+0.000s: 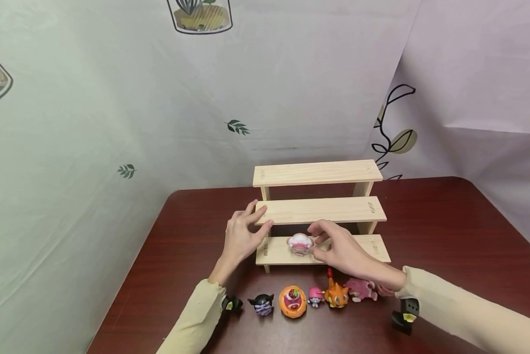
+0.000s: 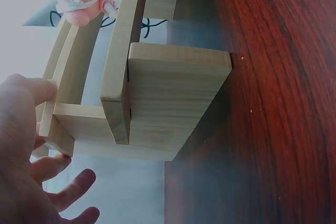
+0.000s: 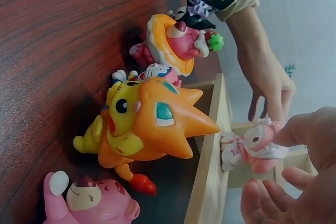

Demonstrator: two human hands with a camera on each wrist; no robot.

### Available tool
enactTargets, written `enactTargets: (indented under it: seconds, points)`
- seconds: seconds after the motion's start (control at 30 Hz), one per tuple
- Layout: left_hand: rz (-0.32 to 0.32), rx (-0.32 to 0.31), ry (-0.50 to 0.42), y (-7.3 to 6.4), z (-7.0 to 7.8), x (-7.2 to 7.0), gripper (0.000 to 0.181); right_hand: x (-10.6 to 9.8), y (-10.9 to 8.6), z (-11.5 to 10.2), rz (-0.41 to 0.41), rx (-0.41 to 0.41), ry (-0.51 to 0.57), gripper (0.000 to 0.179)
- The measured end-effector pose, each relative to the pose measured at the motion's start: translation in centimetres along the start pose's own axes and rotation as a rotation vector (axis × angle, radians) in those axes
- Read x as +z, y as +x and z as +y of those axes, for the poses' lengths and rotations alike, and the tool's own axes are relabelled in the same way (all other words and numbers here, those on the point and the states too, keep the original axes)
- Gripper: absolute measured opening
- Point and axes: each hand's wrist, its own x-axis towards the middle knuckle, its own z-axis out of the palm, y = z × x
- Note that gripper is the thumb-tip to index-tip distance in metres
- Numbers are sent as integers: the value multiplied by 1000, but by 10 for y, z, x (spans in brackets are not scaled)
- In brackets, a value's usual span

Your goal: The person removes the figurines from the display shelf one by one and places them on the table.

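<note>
A three-tier wooden display shelf stands on the table. My left hand grips the left end of its middle board, thumb at the front edge and a finger over the top; the left wrist view shows its other fingers spread beside the end. On the lowest board stands a small pink-and-white figurine, its feet on the wood in the right wrist view. Beside it is my right hand, with bent, parted fingers at the figurine's right side. One digit of that hand appears to touch the figurine's head.
Before the shelf, a row of toys holds a black-and-purple figure, an orange ring-shaped toy, a small pink-haired figure, an orange hooded figure and a pink bear. A printed cloth hangs behind the table.
</note>
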Motion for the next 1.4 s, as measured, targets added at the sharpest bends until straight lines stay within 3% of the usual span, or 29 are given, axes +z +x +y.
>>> enactTargets:
  seconds: [0.63,0.97,1.4]
  points:
    - [5,10,-1,-1,-1,0,43,16,8,3,19,-56,-20,32]
    - [17,30,10,0,-2,1,42,19,12,4,-20,2,-46,35]
    - [4,5,1,-1,-3,0,42,24,13,4,2,-33,-76,34]
